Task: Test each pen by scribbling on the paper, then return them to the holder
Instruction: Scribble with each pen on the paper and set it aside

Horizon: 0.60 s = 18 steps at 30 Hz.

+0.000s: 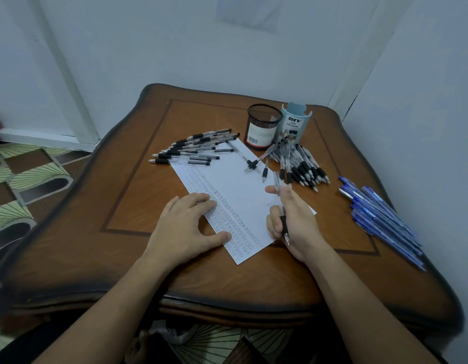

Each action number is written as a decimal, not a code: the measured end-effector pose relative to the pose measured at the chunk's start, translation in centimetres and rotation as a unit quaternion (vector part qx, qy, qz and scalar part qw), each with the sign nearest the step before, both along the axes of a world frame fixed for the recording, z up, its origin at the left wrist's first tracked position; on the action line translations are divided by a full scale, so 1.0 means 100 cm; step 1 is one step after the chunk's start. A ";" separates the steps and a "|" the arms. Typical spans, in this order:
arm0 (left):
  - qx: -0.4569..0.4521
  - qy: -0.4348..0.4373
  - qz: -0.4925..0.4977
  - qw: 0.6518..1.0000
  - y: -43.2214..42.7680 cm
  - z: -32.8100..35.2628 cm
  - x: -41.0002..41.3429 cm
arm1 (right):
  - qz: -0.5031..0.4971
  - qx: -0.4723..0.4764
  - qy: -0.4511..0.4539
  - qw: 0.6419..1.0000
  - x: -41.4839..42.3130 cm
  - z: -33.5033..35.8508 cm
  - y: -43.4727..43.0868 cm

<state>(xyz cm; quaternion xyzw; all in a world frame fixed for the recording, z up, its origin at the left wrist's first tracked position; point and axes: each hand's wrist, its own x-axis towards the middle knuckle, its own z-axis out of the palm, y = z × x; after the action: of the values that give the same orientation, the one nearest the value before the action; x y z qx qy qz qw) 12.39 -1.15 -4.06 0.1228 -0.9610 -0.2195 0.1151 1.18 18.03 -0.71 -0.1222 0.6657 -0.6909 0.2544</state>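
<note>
1. The right hand [293, 222] grips a pen [283, 224] above the paper's [243, 190] near edge.
2. The left hand [185, 227] lies flat, fingers relaxed, on the paper.
3. Paper and mesh holder [261, 127] sit on a wooden table [138, 206].
4. Pale walls [175, 48] behind; patterned floor [30, 174] to the left.

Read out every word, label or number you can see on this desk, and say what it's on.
"DIY": on the blue card sleeve.
"DESK ORGANIZER": same sleeve, just below, barely legible.
Black mesh holder: white label with a barcode, print too small to read.
Paper: rows of tiny scribbles, not readable.
Pen in the right hand: no readable print.
</note>
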 end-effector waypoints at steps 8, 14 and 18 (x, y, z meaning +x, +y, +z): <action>-0.008 -0.010 -0.003 1.000 0.000 0.002 0.001 | 0.027 0.014 0.005 1.000 -0.002 0.009 0.000; -0.008 -0.011 -0.007 1.000 0.000 0.003 0.002 | 0.037 0.009 -0.001 0.999 -0.003 0.011 -0.002; -0.009 -0.020 -0.006 1.000 0.001 0.005 0.002 | 0.024 0.059 0.032 0.997 -0.021 0.019 -0.002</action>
<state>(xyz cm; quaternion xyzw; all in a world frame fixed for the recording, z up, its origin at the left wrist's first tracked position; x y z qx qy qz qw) 12.63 -1.08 -3.53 0.1200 -0.9659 -0.2086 0.0956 -0.89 17.79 1.21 -0.1448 0.7097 -0.6401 0.2562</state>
